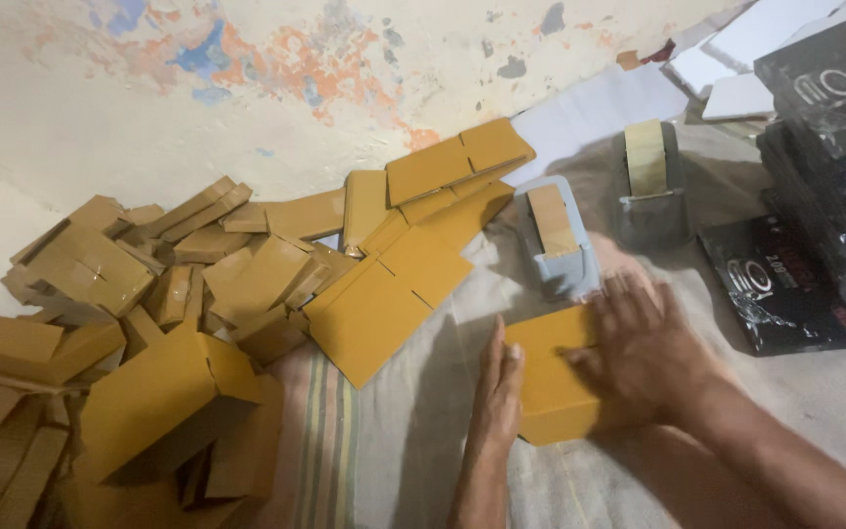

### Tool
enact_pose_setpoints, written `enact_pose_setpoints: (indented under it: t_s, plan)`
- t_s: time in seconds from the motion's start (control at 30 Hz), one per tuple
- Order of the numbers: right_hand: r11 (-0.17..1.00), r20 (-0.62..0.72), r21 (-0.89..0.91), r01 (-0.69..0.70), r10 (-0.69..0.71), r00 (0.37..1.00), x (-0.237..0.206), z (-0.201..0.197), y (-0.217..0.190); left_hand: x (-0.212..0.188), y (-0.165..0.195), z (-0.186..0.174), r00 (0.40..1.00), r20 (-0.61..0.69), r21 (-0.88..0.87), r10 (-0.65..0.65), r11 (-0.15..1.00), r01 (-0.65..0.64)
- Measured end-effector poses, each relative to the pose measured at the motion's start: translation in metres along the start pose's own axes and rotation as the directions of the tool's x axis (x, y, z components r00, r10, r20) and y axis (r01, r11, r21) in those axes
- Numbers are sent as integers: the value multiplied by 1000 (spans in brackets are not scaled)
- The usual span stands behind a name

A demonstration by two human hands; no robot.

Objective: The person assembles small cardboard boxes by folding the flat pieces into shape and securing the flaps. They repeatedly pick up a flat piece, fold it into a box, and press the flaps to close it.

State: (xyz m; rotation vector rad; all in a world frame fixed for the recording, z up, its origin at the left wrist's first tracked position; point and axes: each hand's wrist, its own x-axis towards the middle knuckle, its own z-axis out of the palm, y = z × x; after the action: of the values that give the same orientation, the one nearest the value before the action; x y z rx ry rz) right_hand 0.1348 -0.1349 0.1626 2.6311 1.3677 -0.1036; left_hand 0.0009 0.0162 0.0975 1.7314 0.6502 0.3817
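hands [580, 367] press yellow-brown box [550, 377] beside grey tape dispenser [560, 245].

Matt cardboard under my palms

My cardboard box [550, 377] looks smooth and matt; the black packages [780, 289] glossy; the cloth [423, 441] coarse.

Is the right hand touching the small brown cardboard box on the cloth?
Touching: the head view shows the right hand pressed flat on the small brown cardboard box.

Flat-lying tan cardboard box [550, 377] on grey cloth, just before a grey tape dispenser.
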Motion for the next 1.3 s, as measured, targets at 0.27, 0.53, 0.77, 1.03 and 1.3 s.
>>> enact_pose_setpoints:
  t_s: [0.27, 0.53, 0.77, 1.03, 1.3]
  plan:
    - [935, -52, 42, 353, -351, 935, 16, -12, -77, 7, -15, -6, 997, -44, -216, -70, 975, 59]
    - [988, -93, 28, 150, -147, 985, 12, 3, -9, -4, 16, -3, 999, -8, 150, -32, 988, 33]
    - [999, -99, 22, 45, -43, 994, 6, 11, 8, -3, 70, 27, 999, 9, 911, -38, 413, 8]
    - [993, -267, 95, 67, -39, 963, 6, 20, 10, 17, 74, 47, 974, 62, 828, 217, 534, -172]
    - [991, -311, 127, 46, -4, 950, 2, 1, 1, 29, 61, 38, 955, -47, 845, 292, 522, -118]
